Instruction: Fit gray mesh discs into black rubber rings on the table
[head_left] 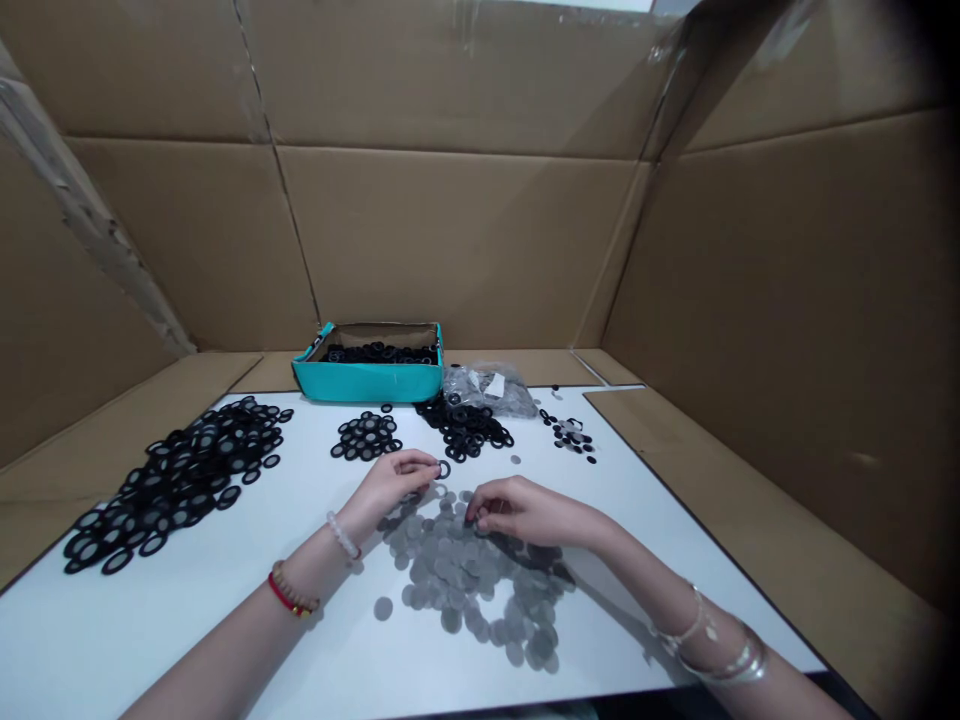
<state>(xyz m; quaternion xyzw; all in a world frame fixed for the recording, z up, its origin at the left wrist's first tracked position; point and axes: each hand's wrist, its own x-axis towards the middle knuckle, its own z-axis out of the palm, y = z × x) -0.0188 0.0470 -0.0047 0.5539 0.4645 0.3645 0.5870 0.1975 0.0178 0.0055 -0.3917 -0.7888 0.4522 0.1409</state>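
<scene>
My left hand (397, 478) pinches a small black ring (445, 469) between thumb and fingertips, just above the white table. Close by on the right, my right hand (510, 508) has its fingertips drawn together over the far side of a spread of thin grey discs (450, 568). Whatever those fingertips hold, if anything, is too small to make out. Beyond my hands lies a heap of black rings (469, 432). Left of that heap sits a small cluster of black rings with grey centres (366, 436).
A large pile of black rings with grey centres (187, 470) covers the table's left side. At the back stand a teal box (367, 382) of black pieces and a clear plastic bag (502, 390). Scattered small pieces (571, 436) lie right. Cardboard walls (465, 250) enclose the table.
</scene>
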